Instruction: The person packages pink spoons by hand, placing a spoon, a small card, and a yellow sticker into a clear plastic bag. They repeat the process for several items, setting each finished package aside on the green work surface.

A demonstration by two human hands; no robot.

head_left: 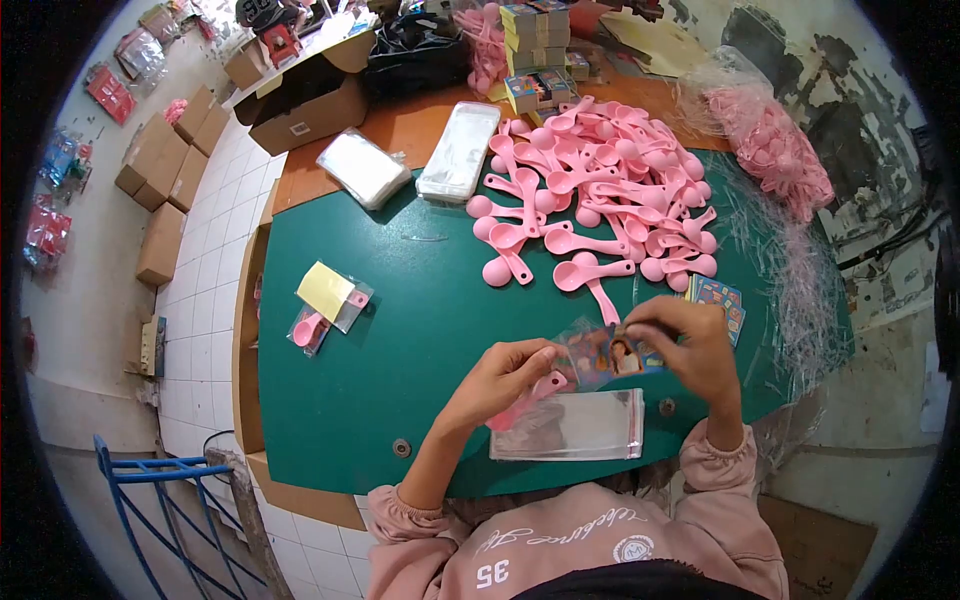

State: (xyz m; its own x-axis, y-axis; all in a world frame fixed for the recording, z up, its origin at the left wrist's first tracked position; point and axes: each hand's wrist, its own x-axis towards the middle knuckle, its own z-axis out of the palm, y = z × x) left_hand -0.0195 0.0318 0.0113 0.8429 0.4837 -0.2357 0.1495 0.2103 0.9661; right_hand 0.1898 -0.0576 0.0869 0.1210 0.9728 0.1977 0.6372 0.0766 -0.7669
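My left hand [505,376] pinches a see-through plastic bag with a pink measuring spoon [522,402] in it, low over the front of the table. Between the fingers of my right hand [690,345] is a printed card [622,356], its left end overlapping the mouth of the bag. Just below both hands lies a stack of flat plastic bags [567,425]. A small pile of printed cards [720,305] rests beyond my right hand. Past my hands spreads a large heap of pink measuring spoons [610,180].
Two filled bags [335,297] lie at the left of the green table [400,390]. Two bundles of plastic bags [458,152] sit farther back, near an open cardboard box [310,110]. Stacked cards [535,40] stand behind the heap. A big bag of pink spoons [770,150] is at right.
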